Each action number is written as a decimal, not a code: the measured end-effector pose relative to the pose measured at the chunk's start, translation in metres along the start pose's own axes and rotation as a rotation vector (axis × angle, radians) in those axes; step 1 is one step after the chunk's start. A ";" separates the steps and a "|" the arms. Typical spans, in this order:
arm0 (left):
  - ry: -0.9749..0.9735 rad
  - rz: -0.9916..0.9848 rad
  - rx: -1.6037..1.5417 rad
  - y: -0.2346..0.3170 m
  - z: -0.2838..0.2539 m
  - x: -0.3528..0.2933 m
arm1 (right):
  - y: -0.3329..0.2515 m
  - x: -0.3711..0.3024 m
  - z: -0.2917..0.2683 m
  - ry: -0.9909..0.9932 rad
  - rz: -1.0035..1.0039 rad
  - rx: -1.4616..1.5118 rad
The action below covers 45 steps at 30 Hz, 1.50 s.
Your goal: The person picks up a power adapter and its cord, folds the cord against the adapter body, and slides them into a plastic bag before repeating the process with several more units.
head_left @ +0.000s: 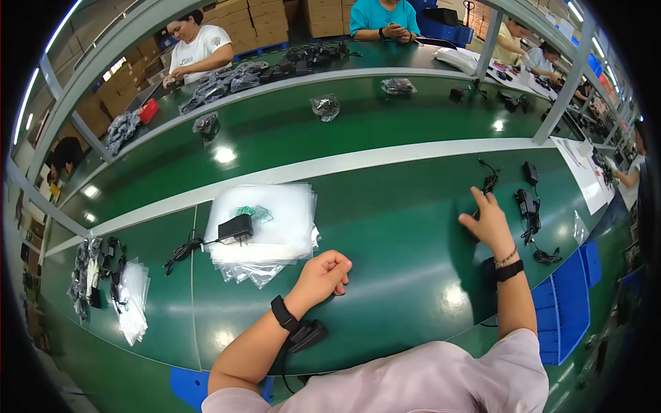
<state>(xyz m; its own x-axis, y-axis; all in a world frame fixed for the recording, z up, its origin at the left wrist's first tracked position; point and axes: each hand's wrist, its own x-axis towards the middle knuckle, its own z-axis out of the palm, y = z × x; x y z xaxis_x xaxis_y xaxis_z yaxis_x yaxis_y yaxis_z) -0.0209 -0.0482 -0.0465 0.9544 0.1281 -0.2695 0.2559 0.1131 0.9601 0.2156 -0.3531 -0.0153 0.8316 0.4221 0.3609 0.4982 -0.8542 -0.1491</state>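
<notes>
Best, by judgement, to bring the bare right hand [490,221] down evenly over the thin black plastic cable bundle [491,182], close thumb and fingers around all loops together, and lift straight up. Stay clear of the black box-shaped plastic adapter [525,200] at two o'clock from that hand. Avoid tugging a single strand, for fear of loosening the coil. Wide spread of right thumb and fingers; impossible to tell about contact or anything under the palm. Loose curl of fingers in the bare left hand [320,277], at eight o'clock from the right; contents, if any, hidden.

Cable bundle at twelve o'clock from the right hand, on the smooth green tabletop [385,220]: dark, slim, bunched at the middle, with thin ends toward eleven o'clock; near part hidden behind the fingertips.
</notes>
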 end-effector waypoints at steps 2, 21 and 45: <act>-0.009 -0.007 0.016 0.003 0.005 -0.001 | -0.007 -0.006 -0.006 -0.030 -0.211 0.139; 0.321 0.834 -0.499 0.119 0.025 0.008 | -0.195 0.024 -0.004 -0.452 -0.481 1.503; 0.326 0.502 -0.487 0.101 0.007 0.020 | -0.226 0.030 -0.002 -0.292 -0.387 1.412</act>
<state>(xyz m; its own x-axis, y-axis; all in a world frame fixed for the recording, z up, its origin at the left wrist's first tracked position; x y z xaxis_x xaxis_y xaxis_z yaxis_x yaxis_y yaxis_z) 0.0250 -0.0415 0.0454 0.8257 0.5536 0.1084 -0.3639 0.3760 0.8522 0.1269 -0.1481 0.0312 0.5295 0.7381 0.4182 0.3722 0.2409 -0.8963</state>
